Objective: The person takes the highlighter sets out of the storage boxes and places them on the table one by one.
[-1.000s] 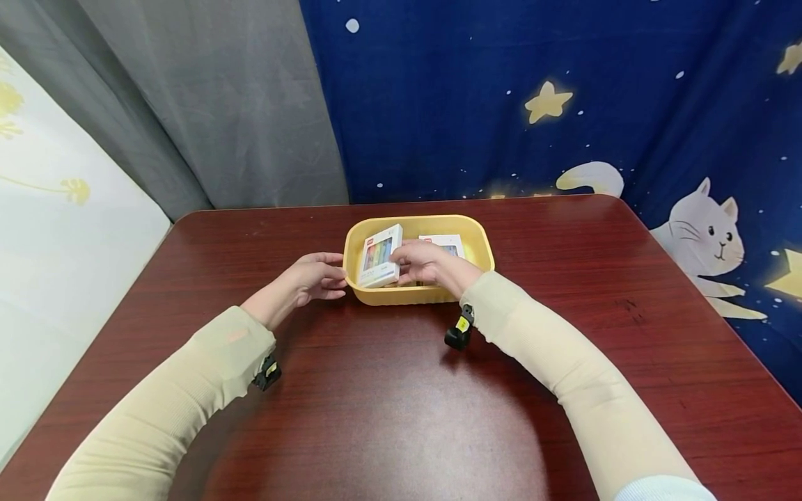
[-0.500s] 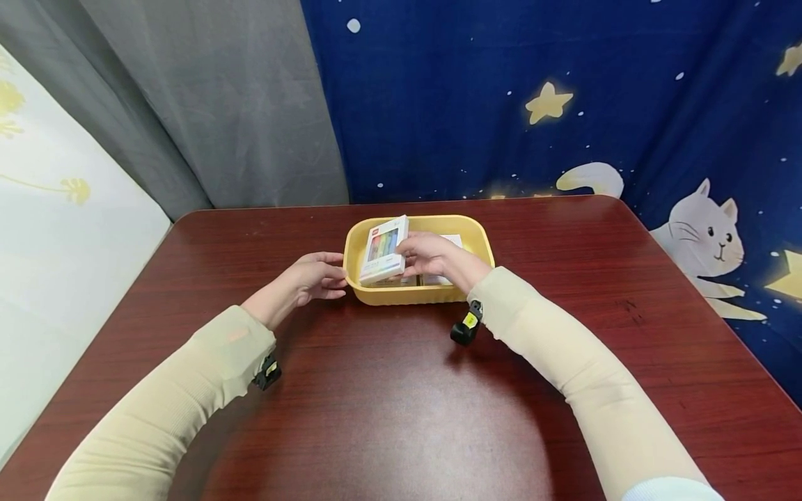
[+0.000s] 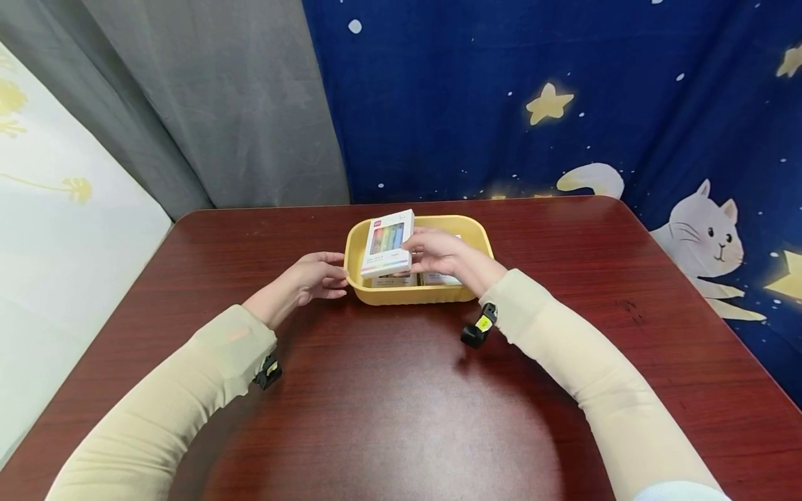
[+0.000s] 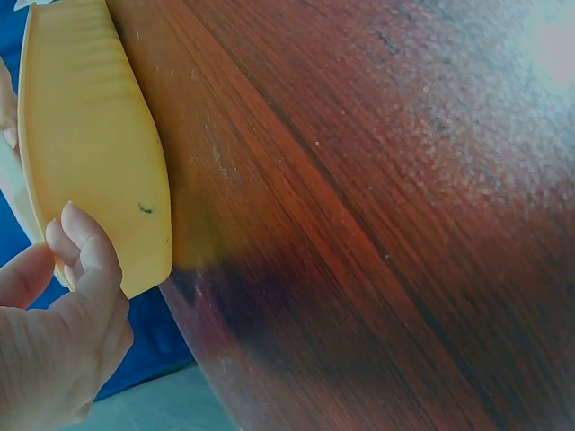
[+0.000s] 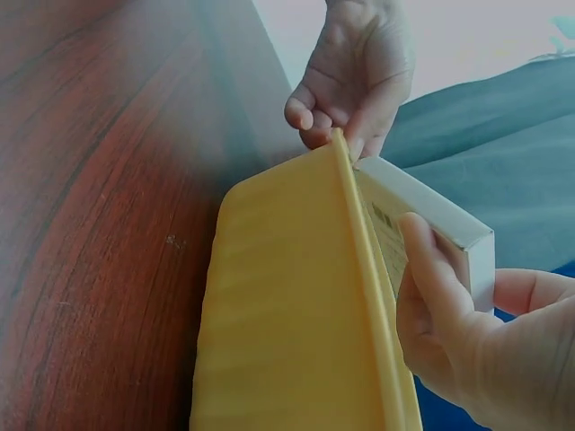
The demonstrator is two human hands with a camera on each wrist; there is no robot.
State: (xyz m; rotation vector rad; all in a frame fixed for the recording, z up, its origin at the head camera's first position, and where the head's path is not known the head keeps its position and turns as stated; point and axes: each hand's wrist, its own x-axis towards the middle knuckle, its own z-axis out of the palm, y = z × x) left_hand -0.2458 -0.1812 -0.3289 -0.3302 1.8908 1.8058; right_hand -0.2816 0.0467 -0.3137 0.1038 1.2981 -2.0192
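In the head view a yellow plastic basket sits near the table's far edge. My right hand grips the right side of a white crayon box with a rainbow-coloured front, thumb and fingers on opposite faces. The box is tilted, its upper end above the rim. Beneath it lie two more white boxes, one at left and one at right, both partly hidden. My left hand holds the basket's left rim; in the right wrist view its thumb and fingers lie either side of the rim.
The dark red wooden table extends toward me. Behind it hang a grey curtain and a blue curtain with stars and a cat. A white patterned surface borders the left side.
My right hand has drawn the crayon box up and slightly right, uncovering more of the box under it. My left hand and the basket have stayed in place.
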